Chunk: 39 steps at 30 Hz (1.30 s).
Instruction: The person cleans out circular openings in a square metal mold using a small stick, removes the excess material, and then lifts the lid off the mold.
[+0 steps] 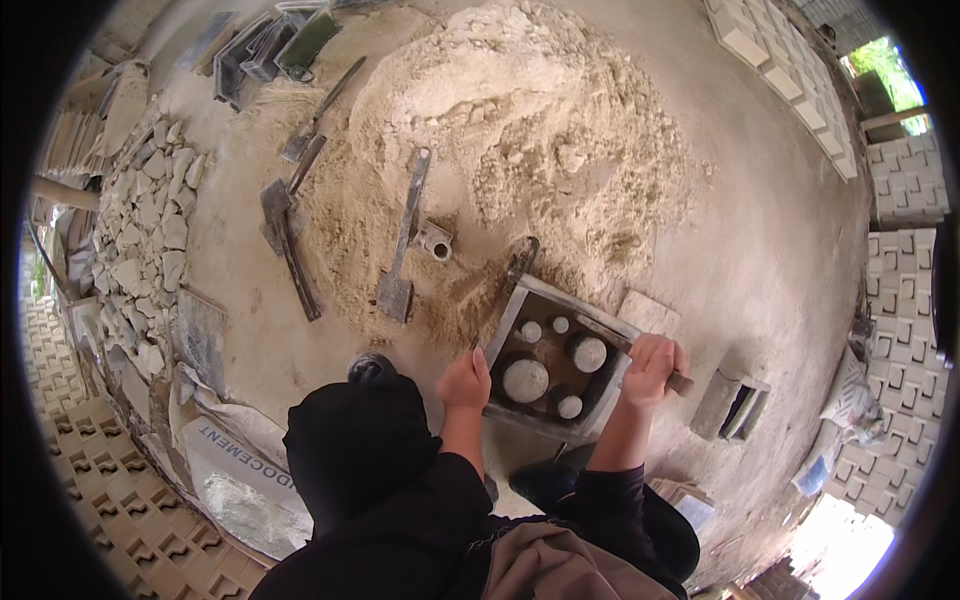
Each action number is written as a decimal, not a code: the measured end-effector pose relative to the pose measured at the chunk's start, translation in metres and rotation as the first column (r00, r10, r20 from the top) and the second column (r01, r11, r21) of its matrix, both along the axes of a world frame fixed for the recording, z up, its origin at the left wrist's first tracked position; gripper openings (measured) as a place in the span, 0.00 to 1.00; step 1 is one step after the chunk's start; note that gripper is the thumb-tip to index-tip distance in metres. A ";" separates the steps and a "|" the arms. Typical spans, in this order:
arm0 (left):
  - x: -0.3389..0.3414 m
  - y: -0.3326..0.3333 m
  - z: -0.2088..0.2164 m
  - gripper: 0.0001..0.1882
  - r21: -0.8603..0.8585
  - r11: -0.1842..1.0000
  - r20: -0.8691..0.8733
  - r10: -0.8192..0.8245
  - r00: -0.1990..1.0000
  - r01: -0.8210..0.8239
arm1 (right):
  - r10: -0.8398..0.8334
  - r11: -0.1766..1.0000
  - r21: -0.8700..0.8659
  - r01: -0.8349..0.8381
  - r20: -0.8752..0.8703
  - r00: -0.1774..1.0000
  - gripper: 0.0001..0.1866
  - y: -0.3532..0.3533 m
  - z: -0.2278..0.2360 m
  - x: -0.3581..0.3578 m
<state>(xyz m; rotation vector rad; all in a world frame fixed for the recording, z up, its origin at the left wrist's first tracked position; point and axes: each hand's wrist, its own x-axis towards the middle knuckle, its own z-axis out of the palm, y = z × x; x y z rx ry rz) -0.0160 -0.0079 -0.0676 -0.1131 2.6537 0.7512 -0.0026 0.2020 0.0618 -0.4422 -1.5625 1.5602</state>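
In front of me a square metal mould (580, 308) lies on the floor, turned at a slant. Several round pale discs (525, 381) of different sizes stand inside it on a dark base. My right hand (650, 368) is closed at the mould's right side round a wooden handle (681, 384), whose end sticks out past the fist. At the left side my left hand (464, 380) is a fist with the thumb up; what it grips, if anything, is hidden. Another dark handle (522, 258) juts from the mould's far left corner.
Beyond lies a heap of pale powdery sand (600, 120). A flat-bladed tool (396, 295), a small hollow block (437, 242) and a hammer-like tool (295, 250) lie on its left. Broken stones (150, 200) and a sack (240, 450) are left; a hollow box mould (730, 405) and stacked blocks (900, 300) right.
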 end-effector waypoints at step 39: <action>0.001 0.001 0.001 0.22 0.008 1.000 -0.054 -0.011 0.998 0.012 | 0.025 0.951 0.309 -0.031 0.022 0.999 0.09 0.010 -0.040 0.016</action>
